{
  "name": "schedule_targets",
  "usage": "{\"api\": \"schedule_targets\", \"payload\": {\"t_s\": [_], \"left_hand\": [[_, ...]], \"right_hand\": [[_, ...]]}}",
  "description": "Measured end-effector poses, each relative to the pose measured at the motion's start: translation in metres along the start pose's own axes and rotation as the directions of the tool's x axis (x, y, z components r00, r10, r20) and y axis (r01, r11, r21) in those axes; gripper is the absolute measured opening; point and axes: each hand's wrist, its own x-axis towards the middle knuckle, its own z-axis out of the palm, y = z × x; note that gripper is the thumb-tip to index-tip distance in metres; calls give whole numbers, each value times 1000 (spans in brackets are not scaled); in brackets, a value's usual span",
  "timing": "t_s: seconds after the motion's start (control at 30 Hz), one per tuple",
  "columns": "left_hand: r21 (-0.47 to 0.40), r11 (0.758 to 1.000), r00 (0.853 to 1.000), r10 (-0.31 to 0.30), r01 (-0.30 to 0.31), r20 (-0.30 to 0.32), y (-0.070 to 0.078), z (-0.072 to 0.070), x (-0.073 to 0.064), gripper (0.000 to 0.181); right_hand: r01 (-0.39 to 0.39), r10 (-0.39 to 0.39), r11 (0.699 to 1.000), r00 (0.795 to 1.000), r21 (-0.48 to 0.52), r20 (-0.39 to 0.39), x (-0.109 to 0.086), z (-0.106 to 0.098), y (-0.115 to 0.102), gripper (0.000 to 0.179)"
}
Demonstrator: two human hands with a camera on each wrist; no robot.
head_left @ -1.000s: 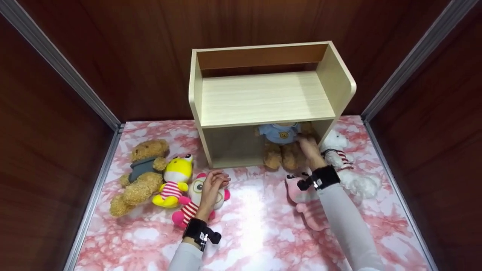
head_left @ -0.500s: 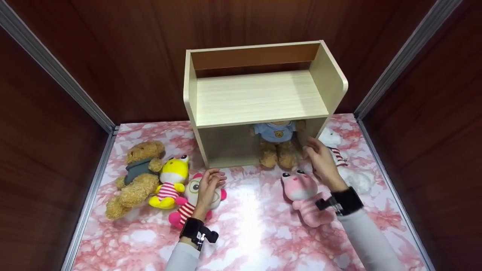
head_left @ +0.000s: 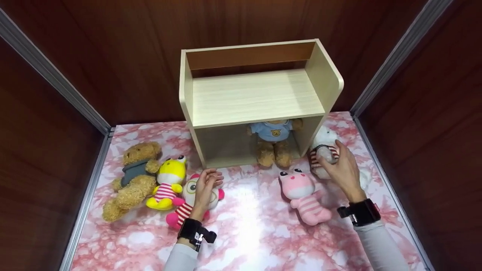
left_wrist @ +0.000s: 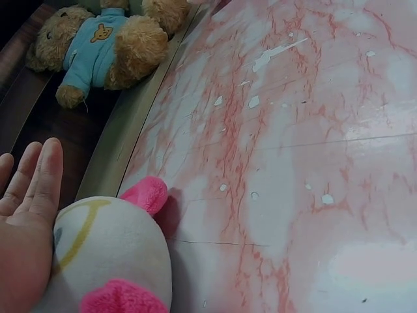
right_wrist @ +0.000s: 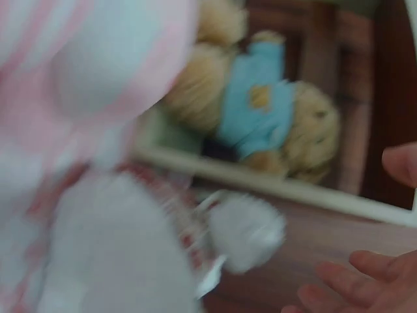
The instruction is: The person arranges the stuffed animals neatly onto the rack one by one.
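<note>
My right hand [head_left: 344, 171] is over a white plush animal [head_left: 324, 135] in a red-striped shirt, right of the shelf unit. Its thumb and fingers are spread around the toy's torso in the head view. In the right wrist view the fingers [right_wrist: 352, 287] and thumb stand apart, with the blurred toy [right_wrist: 244, 231] beside them. My left hand [head_left: 205, 190] lies against a white plush panda [left_wrist: 111, 248] with pink ears, fingers loosely extended. A brown teddy bear [head_left: 274, 145] in a blue shirt sits in the lower compartment, its face hidden by the shelf board.
The pale wooden shelf unit [head_left: 260, 98] stands at the back. A pink plush frog [head_left: 303, 197] lies in front of it at right. At left lie a yellow plush frog [head_left: 166, 184] and a teddy bear [head_left: 137, 177] in grey. Dark wood panels [head_left: 45, 150] enclose the marbled tabletop [head_left: 241, 241].
My right hand has left the blue-shirted bear and moved right and toward me to the white plush. The left hand has stayed by the panda. The head view has shifted slightly.
</note>
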Motion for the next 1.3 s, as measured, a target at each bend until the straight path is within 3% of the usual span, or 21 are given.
{"api": "schedule_targets", "payload": {"t_s": [0.13, 0.43, 0.63, 0.77, 0.93, 1.3], "left_hand": [[6, 1000, 1000, 5, -5, -1, -1, -3, 0, 35], [7, 1000, 1000, -8, 8, -2, -2, -3, -2, 34], [9, 1000, 1000, -7, 7, 2, -5, -2, 0, 31], [-1, 1000, 1000, -7, 7, 2, -5, -2, 0, 29], [-12, 1000, 1000, 1, -1, 11, -5, -2, 1, 32], [-10, 1000, 1000, 8, -8, 14, -8, -3, 1, 34]], "right_hand": [[42, -43, 996, 999, -83, -8, -2, 8, 21, 92], [2, 10, 973, 999, -229, 52, 2, 23, 51, 107], [-62, 89, 963, 992, -262, 90, 6, 30, 69, 112], [-125, 169, 956, 974, -264, 151, 5, 34, 77, 115], [-189, 233, 955, 955, -228, 184, 2, 42, 82, 110], [-268, 292, 941, 951, -206, 98, -5, 52, 86, 87]]}}
